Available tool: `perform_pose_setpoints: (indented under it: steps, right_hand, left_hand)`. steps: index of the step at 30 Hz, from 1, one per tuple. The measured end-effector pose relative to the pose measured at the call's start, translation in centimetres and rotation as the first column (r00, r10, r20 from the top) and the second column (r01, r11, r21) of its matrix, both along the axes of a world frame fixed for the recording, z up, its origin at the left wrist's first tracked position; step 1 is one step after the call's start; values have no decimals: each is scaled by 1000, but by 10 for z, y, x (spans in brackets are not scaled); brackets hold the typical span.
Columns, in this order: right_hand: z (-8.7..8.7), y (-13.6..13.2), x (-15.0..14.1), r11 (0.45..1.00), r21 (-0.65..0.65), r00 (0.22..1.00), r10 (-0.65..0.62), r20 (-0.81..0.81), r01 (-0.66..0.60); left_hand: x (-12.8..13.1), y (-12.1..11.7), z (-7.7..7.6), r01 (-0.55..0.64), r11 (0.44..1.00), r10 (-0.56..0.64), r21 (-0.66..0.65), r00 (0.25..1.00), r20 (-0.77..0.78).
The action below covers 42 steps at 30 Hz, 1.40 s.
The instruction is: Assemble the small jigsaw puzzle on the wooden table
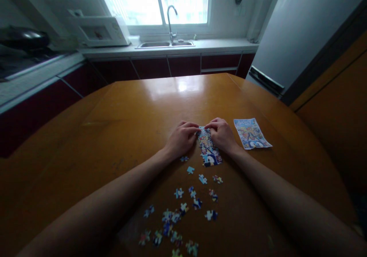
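Observation:
A partly assembled jigsaw puzzle (206, 144), a tall narrow strip with a colourful cartoon picture, lies on the wooden table. My left hand (183, 137) is at its upper left corner, fingers bent and pressed together against the edge. At the upper right, my right hand (221, 134) also has its fingers closed on the puzzle's border. Any single piece under the fingertips is too small to make out. Nearer to me are a light blue piece (190, 169), a patterned piece (203, 179) and several other loose pieces (168, 215), some overlapping.
A printed picture sheet (251, 134) with curled lower edge lies right of my right hand. The brown table (137, 108) has a rounded outline. Beyond it are a counter with a sink (156, 44), a microwave (99, 31) and a tall fridge (298, 31) at the right.

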State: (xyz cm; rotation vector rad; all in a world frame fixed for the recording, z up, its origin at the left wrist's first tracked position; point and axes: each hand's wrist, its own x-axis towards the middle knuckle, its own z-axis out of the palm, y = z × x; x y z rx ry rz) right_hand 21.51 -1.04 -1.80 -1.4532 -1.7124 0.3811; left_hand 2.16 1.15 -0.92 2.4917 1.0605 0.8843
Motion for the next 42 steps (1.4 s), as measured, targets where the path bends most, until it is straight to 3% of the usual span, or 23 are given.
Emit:
perform_pose_setpoints:
  steps: [14, 20, 27, 42]
  right_hand:
    - [-1, 0, 0, 1000, 18, 1000, 2, 26, -2]
    - [-2, 1, 0, 999, 31, 1000, -15, -24, 16]
    - [-2, 1, 0, 1000, 26, 1000, -13, -12, 13]
    - [-2, 1, 0, 1000, 28, 1000, -11, -13, 11]
  left_hand:
    - [0, 0, 1, 0, 1000, 1, 16, 998, -58]
    - [1, 3, -3, -122, 992, 122, 13, 992, 18]
    - [-1, 1, -3, -75, 996, 78, 38, 995, -64]
    - [-2, 5, -8, -71, 997, 73, 36, 994, -81]
